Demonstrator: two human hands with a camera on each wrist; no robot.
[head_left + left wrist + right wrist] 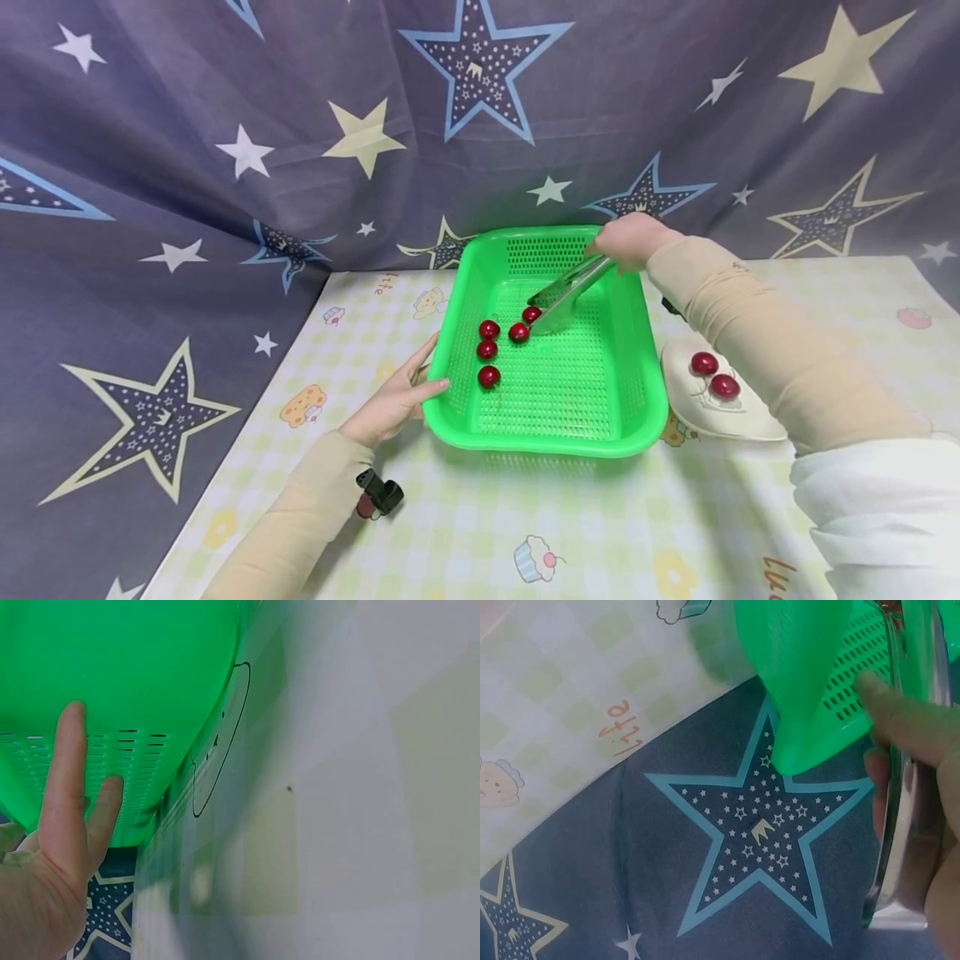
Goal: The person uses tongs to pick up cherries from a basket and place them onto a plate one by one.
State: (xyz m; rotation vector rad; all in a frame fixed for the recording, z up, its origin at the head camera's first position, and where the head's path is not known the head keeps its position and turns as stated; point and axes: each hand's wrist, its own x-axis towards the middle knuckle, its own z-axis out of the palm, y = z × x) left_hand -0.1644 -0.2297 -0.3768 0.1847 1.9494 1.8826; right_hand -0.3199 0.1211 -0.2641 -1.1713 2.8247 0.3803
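Observation:
A green plastic basket (543, 447) with perforated walls stands on the table. My left hand (393, 404) steadies it from the left, fingers straight against the outer wall (75, 667) and thumb by the rim. Over the basket's far right corner, my right hand (633, 240) grips metal tongs (573, 292), also in the right wrist view, where the fingers (881, 701) wrap the handle. The tongs reach down into the basket, tips beside two cherries (519, 333). Several other cherries (488, 350) form a column left of them. I cannot tell whether the tips pinch a cherry.
To the right, partly behind my right forearm, lies a cream plate (750, 423) with two cherries (725, 386) on it. The tablecloth (435, 533) has a pale check with cartoon prints. A dark star-patterned curtain (300, 75) hangs directly behind the basket.

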